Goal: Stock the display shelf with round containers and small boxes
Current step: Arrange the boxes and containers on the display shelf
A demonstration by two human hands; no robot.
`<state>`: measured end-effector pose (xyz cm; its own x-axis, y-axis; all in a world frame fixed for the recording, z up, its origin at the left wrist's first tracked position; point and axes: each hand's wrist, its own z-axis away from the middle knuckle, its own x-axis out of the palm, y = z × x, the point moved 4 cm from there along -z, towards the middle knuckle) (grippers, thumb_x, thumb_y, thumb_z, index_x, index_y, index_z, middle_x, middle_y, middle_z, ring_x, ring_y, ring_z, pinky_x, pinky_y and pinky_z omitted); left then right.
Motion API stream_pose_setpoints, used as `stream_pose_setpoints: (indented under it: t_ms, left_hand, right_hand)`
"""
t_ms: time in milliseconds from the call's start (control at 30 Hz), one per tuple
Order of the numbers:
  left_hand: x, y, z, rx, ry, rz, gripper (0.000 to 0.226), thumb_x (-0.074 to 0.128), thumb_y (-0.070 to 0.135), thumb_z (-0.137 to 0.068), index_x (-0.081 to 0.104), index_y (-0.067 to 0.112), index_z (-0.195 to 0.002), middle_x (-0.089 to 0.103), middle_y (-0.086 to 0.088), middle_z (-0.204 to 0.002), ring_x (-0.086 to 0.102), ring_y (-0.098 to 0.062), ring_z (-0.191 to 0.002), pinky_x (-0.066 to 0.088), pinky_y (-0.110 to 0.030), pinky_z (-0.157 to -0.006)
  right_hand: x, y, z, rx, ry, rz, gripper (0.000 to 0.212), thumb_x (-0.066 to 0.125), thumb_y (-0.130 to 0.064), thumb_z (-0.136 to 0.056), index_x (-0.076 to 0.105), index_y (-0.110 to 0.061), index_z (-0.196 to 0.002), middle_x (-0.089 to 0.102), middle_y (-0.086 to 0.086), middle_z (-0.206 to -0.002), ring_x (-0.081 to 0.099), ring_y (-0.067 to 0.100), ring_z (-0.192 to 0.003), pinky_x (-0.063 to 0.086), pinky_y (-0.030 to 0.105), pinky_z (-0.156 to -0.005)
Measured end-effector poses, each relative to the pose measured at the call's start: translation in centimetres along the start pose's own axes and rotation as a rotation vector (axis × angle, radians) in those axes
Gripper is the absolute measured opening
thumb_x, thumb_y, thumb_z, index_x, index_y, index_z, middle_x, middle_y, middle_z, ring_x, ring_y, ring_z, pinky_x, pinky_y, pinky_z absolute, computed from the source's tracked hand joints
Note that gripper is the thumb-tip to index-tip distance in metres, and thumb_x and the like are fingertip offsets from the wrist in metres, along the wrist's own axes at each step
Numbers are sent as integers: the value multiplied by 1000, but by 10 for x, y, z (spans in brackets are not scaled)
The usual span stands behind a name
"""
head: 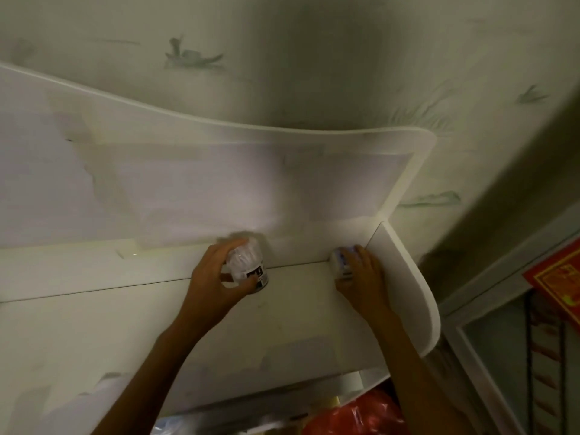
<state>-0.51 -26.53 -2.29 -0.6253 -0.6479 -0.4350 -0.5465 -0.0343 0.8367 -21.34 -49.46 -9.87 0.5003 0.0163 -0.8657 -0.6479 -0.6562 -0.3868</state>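
Observation:
A white display shelf point(110, 318) fills the view, with a tall back panel and a rounded right side wall point(411, 277). My left hand point(210, 284) grips a round white container point(248, 265) with a dark label, standing on the shelf near the back panel. In the right rear corner, my right hand point(361, 274) covers a small white and blue item point(342, 262); whether it is a box or a container I cannot tell. Both items rest on the shelf board.
Patterned wallpaper point(282, 58) rises behind the shelf. Below the shelf's front edge lies a red plastic bag point(361, 416). At the right are a white door frame point(489, 356) and a red paper decoration point(558, 277).

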Motion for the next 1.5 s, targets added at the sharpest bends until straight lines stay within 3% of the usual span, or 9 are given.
stream_pose_setpoints:
  t_ms: [167,367,567,667,767,900,1000,1200,1500]
  left_hand:
    - [11,4,0,-9,5,-21,60,78,20,-73,51,28,-126,53,8,-116,53,5,-103,50,-10,-71]
    - [15,9,6,-16,40,-63,62,79,20,-72,47,36,-123,51,17,-115,54,5,-101,50,-10,-70]
    - [6,13,22,-36,89,-103,64,80,18,-71,48,35,-123,50,19,-116,53,5,-101,50,-10,-68]
    - [-5,15,32,-40,119,-116,63,80,19,-70,50,28,-125,53,11,-116,55,0,-101,51,-11,-69]
    - [-24,17,44,-36,158,-145,63,80,23,-70,51,27,-126,54,7,-117,56,-3,-102,52,-13,-70]
    - [-63,21,70,-79,242,-166,64,72,37,-66,52,23,-126,55,6,-119,55,-5,-103,53,-16,-72]
    - [-99,26,100,-99,316,-172,64,72,36,-67,53,19,-126,56,3,-119,57,-13,-103,55,-21,-72]
    - [-184,32,188,-159,474,-235,60,74,48,-69,49,39,-123,54,9,-118,56,-7,-103,53,-16,-71]
    - [-317,41,359,-251,677,-323,54,72,45,-77,51,33,-125,52,12,-119,55,-2,-104,53,-17,-70]
  right_hand:
    - [13,8,0,-3,-53,8,67,80,-40,-66,54,-30,-126,46,7,-128,45,30,-111,42,38,-90]
    - [26,16,1,53,-84,-225,71,81,-31,-68,49,-26,-131,39,7,-136,49,29,-114,47,34,-90]
    - [15,9,6,68,-62,-369,58,79,-49,-66,57,-35,-118,50,0,-118,56,24,-104,54,42,-80]
    - [2,-11,10,19,-73,-521,53,82,-38,-68,59,-32,-115,52,-2,-112,60,17,-99,55,28,-76]
    - [-14,-48,11,-71,-100,-676,56,81,-39,-67,61,-23,-117,52,-2,-110,60,7,-96,53,14,-66]
    - [-26,-110,14,-182,-192,-767,46,76,-29,-73,62,-25,-117,54,-3,-108,58,2,-96,49,11,-61]
    - [-27,-163,25,-215,-285,-861,43,79,-17,-75,62,-33,-111,56,-3,-109,60,4,-96,51,14,-63]
    - [-15,-274,80,-328,-481,-997,39,74,-25,-74,62,-29,-111,57,-5,-110,63,7,-99,54,20,-62]
    - [7,-440,205,-453,-645,-1063,41,77,-23,-76,62,-24,-113,57,-3,-113,62,7,-101,53,19,-59]
